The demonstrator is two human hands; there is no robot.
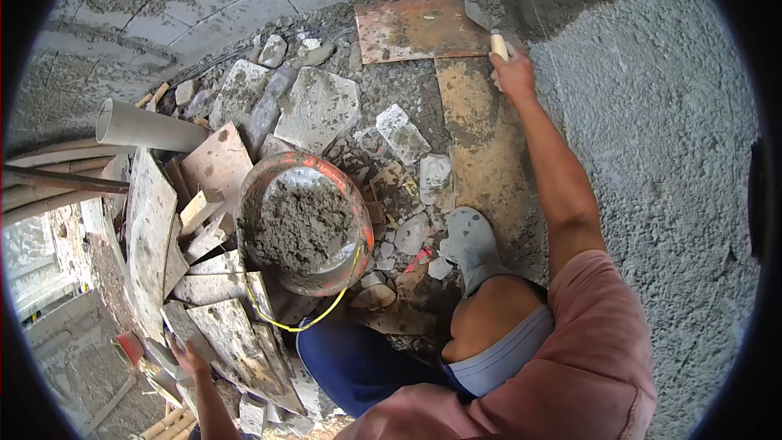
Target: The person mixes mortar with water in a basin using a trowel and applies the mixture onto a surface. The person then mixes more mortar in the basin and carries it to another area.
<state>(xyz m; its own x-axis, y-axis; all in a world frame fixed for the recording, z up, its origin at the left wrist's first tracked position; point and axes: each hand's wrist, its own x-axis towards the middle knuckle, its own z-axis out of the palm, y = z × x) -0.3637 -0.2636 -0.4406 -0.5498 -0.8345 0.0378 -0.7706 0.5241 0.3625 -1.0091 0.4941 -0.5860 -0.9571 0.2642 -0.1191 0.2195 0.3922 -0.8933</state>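
Note:
My right hand (515, 73) is closed around the pale handle of a trowel (481, 6). The metal blade, with wet mortar by it, is at the foot of the wall, over the end of a stained board (419, 28). Far to the lower left, my left hand (191, 360) has its fingers on a flat grey tool (165, 358) with a red part at its far end; the grip is partly hidden. Between my hands stands a round orange-rimmed bucket (364, 232) with a yellow handle, holding grey mortar (301, 224).
Broken tiles and boards (151, 236) are heaped left of the bucket, beside a grey pipe (151, 126). Stone slabs (322, 106) and rubble lie ahead. A second board (481, 130) runs toward my boot (472, 240). Rough plastered wall (660, 138) rises on the right.

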